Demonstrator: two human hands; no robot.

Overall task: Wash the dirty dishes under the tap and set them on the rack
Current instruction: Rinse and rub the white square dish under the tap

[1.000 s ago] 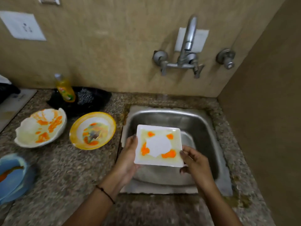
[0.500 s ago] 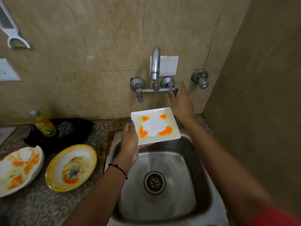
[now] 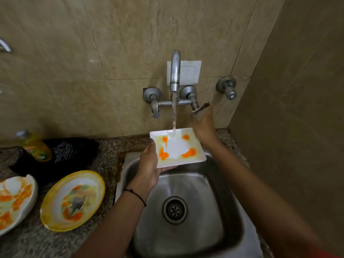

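Gripping the square white orange-smeared plate [image 3: 178, 150] by its left edge, the left hand [image 3: 149, 164] holds it mid-frame under the steel wall tap's [image 3: 175, 71] stream. The right hand [image 3: 203, 127], fingers loose and holding nothing, sits just under the tap lever [image 3: 202, 107].

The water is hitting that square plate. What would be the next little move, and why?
Probably bring the right hand down from the tap lever to rub the white square plate. Water already lands on it, the left hand holds it alone over the sink, and orange smears mark its face.
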